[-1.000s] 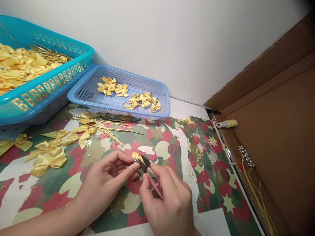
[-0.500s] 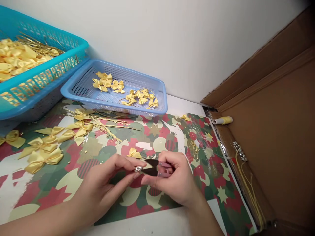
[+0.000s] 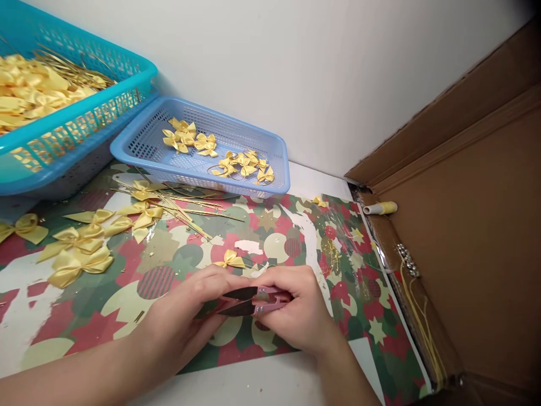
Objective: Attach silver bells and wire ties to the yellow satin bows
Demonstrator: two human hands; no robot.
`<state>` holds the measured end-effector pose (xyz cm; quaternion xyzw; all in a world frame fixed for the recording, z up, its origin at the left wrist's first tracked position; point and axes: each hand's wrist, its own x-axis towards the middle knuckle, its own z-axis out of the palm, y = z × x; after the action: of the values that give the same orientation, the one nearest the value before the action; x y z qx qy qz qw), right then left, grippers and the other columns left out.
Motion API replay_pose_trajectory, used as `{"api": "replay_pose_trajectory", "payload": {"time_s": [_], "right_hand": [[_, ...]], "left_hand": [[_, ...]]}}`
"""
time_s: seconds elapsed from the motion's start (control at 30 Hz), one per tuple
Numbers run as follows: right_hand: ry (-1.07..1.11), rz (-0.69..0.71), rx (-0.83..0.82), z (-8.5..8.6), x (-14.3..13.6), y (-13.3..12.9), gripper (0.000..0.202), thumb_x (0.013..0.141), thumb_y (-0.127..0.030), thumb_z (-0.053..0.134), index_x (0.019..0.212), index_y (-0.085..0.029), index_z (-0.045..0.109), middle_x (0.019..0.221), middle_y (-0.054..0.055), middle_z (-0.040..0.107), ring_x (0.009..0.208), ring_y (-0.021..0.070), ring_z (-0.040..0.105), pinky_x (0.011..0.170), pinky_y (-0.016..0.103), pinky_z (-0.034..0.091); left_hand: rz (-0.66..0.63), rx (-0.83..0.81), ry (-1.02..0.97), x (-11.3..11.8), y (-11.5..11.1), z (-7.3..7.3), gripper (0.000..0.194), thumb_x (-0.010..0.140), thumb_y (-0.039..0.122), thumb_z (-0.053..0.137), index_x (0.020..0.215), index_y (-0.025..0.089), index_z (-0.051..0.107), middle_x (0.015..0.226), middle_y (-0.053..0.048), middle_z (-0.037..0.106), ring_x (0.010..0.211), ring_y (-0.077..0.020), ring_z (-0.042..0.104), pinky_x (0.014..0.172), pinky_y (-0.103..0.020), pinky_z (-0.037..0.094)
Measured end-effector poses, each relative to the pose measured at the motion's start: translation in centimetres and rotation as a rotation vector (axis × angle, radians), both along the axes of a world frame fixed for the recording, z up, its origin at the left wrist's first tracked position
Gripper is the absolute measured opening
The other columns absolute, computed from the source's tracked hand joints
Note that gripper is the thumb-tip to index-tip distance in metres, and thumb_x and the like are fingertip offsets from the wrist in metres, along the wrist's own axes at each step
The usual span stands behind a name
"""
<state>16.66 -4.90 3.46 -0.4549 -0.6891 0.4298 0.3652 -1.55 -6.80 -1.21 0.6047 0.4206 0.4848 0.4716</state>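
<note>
My right hand is closed around a pair of thread snips with pink handles and dark blades. The blades stand apart and point left, across the fingertips of my left hand. Those fingers stay curled and pinched together; the small silver bells seen there earlier are now hidden behind the snips and fingers. Just beyond my fingers lies a yellow satin bow, with a thin dark strand running right from it. Gold twist ties and several loose yellow bows are spread to the left.
A blue basket with finished-looking bows stands at the back. Left of it, a turquoise basket is heaped with bows and ties. At right, silver bells on yellow strings and a thread spool rest along the cardboard box edge.
The snips have moved left and slightly down, over my left fingertips, with my right hand drawn closer. The silver bells have gone out of sight. The whole view has shifted slightly.
</note>
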Motion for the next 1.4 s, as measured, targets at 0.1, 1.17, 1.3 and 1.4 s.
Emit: {"api": "replay_pose_trajectory", "payload": {"time_s": [0.1,1.17,1.3,1.4], "right_hand": [[-0.002,-0.005,-0.085,0.0,0.1,0.1,0.014,0.071,-0.006,0.065,0.067,-0.019,0.067,0.058,-0.006,0.061,0.048,0.0070,0.051,0.045,0.017,0.041],[0.263,-0.012,-0.379,-0.6,0.8,1.2,0.042,0.051,-0.037,0.094,0.056,-0.018,0.056,0.050,-0.009,0.037,0.045,0.0047,0.028,0.040,0.020,0.028],[0.139,0.039,-0.148,-0.6,0.5,0.6,0.012,0.070,-0.016,0.077,0.066,-0.017,0.066,0.056,-0.005,0.055,0.047,0.0065,0.040,0.045,0.020,0.038],[0.036,0.048,-0.031,-0.4,0.7,0.5,0.011,0.073,-0.007,0.064,0.069,-0.017,0.067,0.058,-0.005,0.056,0.050,0.0069,0.042,0.048,0.019,0.036]], "left_hand": [[0.022,0.065,-0.002,0.0,0.3,0.1,0.029,0.082,0.014,0.065,0.097,0.036,0.077,0.092,-0.001,0.079,0.086,-0.0224,0.072,0.082,-0.029,0.055],[-0.229,0.243,0.104,-1.5,1.9,-0.5,0.028,0.086,0.004,0.060,0.099,0.028,0.064,0.098,0.002,0.076,0.092,-0.0153,0.073,0.078,-0.020,0.059],[-0.242,0.283,0.148,-1.6,2.0,-0.3,0.032,0.088,0.004,0.056,0.105,0.030,0.064,0.094,0.003,0.075,0.086,-0.0138,0.072,0.073,-0.018,0.058],[-0.229,0.296,0.206,-1.6,2.0,-0.1,0.033,0.088,0.004,0.054,0.106,0.030,0.064,0.092,0.004,0.073,0.082,-0.0124,0.071,0.070,-0.017,0.056]]}}
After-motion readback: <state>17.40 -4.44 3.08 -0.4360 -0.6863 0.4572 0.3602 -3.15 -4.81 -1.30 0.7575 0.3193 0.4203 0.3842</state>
